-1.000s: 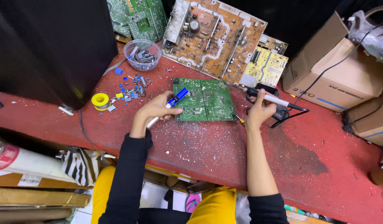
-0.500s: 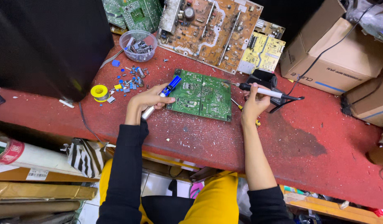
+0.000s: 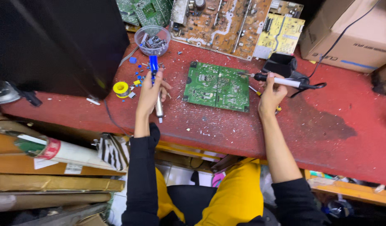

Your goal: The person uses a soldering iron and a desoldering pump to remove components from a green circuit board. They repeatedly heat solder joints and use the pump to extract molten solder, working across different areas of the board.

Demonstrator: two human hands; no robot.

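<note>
A red workbench carries everything, and the green circuit board lying flat near its middle serves as the landmark. Behind the board lies a larger brown circuit board, with a yellow one to that one's right. Left of the green board sit a clear bowl of loose parts, a yellow solder spool and scattered blue components.

Judging by the parts already heaped in the bowl, stripping is well along, yet the green board appears largely populated.

The left hand, left of the board, is closed around a blue desoldering pump, forearm straight. The right hand, at the board's right edge, grips a soldering iron, tip over the board's corner.
</note>
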